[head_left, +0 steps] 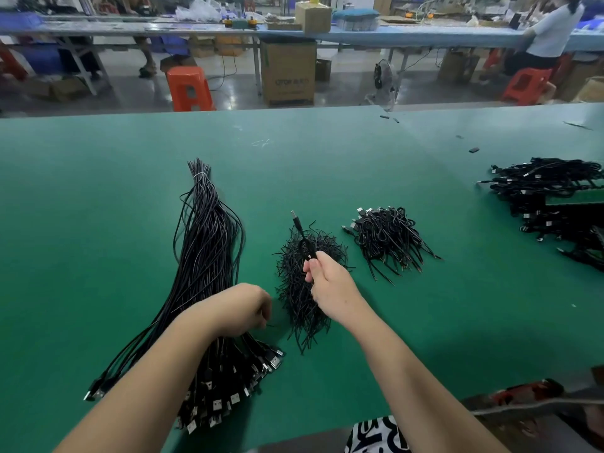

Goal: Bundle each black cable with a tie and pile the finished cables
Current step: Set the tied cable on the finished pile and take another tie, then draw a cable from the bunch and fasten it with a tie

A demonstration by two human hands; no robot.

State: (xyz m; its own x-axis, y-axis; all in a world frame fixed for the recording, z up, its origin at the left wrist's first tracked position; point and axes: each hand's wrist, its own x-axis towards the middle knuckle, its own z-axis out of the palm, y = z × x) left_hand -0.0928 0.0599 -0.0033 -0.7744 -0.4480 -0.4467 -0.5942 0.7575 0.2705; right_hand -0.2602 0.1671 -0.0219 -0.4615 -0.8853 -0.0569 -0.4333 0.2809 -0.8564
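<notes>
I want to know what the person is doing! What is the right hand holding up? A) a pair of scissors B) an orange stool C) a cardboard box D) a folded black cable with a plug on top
D: the right hand grips a folded black cable, its plug pointing up above the pile of ties.

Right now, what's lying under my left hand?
The left hand rests over the long cable bundle, near its plug ends. The fingers curl under, so anything they pinch is hidden.

Table (392, 322) matt green mat; black cables (209, 230) glossy plastic sheath, shiny metal plugs (225, 403); stool (189, 88) glossy orange plastic.
</notes>
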